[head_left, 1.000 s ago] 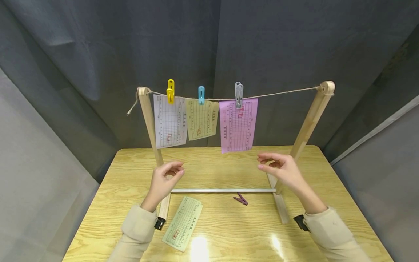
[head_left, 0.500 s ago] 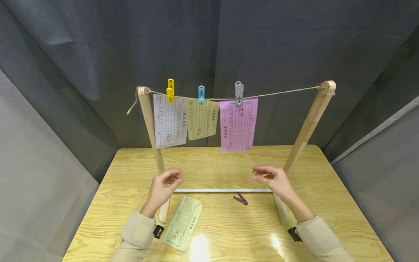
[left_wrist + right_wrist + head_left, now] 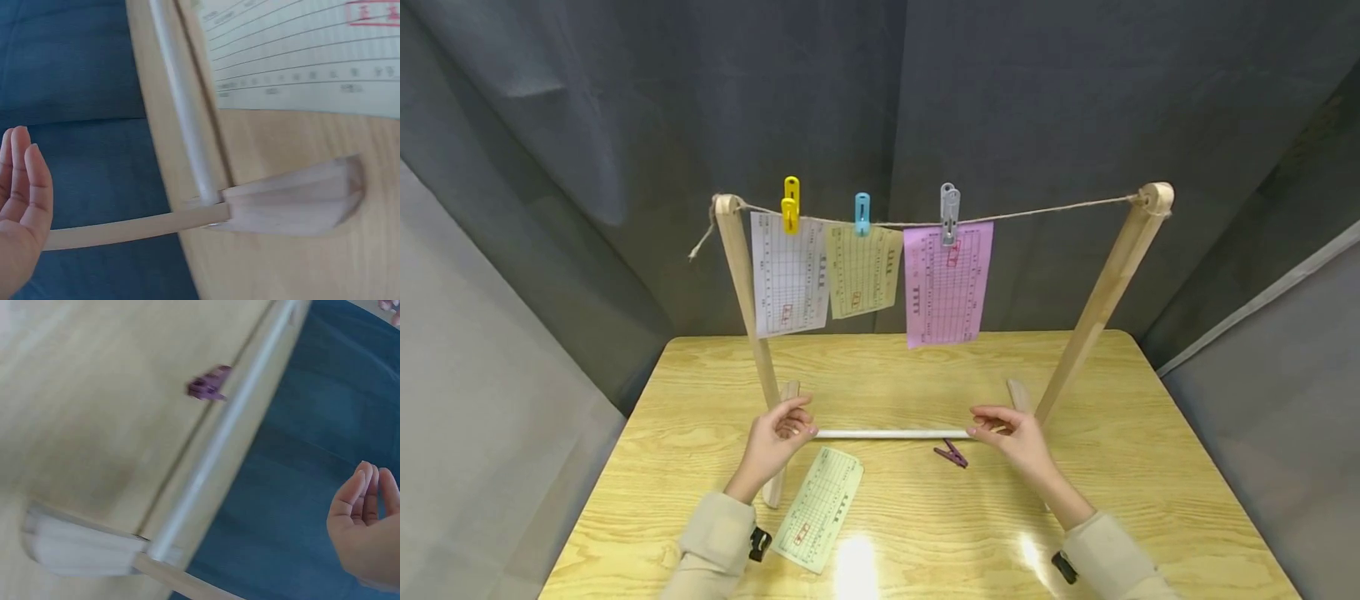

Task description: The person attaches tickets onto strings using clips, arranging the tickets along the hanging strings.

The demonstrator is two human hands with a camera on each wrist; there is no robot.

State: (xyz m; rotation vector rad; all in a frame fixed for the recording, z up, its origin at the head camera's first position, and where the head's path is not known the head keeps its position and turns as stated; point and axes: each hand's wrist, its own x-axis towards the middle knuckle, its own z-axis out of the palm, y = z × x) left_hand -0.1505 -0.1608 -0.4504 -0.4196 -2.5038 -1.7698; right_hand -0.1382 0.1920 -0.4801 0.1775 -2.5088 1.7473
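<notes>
My left hand (image 3: 778, 433) hovers by the left post with loosely bent fingers and nothing in them. The right hand (image 3: 1013, 440), also holding nothing, floats before the right post, its fingertips up and right of a purple clothespin (image 3: 952, 454) on the table. Below the left hand lies a pale green printed slip (image 3: 820, 508). From the twine (image 3: 1052, 212) hang a white slip (image 3: 790, 279) under a yellow clothespin (image 3: 791, 204), a yellowish slip (image 3: 865, 275) under a blue clothespin (image 3: 862, 214), and a pink slip (image 3: 947, 287) under a grey clothespin (image 3: 950, 215).
Two wooden posts, left (image 3: 745, 292) and right (image 3: 1101, 300), carry the twine. A white rod (image 3: 887, 434) joins them low down, close above the wood-grain table (image 3: 910, 525). Dark curtain (image 3: 1037, 100) hangs behind the table's far edge.
Both hands have come down, the right one also moving left toward the purple clothespin. Slips and clothespins stay where they were.
</notes>
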